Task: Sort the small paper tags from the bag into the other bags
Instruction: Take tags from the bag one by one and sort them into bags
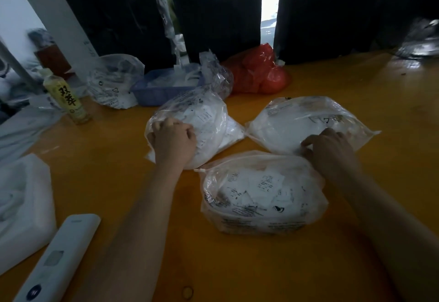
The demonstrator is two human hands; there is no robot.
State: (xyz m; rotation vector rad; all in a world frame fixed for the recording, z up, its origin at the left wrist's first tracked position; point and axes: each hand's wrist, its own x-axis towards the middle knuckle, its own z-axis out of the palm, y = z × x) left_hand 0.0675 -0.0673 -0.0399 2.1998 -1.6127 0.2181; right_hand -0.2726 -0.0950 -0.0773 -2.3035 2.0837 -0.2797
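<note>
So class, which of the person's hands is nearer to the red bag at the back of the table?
Left. The left hand rests on a clear bag just in front of the red bag; the right hand sits further forward and off to the right.

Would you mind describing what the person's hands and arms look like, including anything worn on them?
Both forearms are bare, with no sleeves in view. The left hand and right hand wear no gloves, and no watch, ring or bracelet can be seen in this dim picture.

Left hand (173,139): curled into a loose fist, forearm stretched forward.
Right hand (329,146): palm down, fingers bent, forearm extended.
</note>
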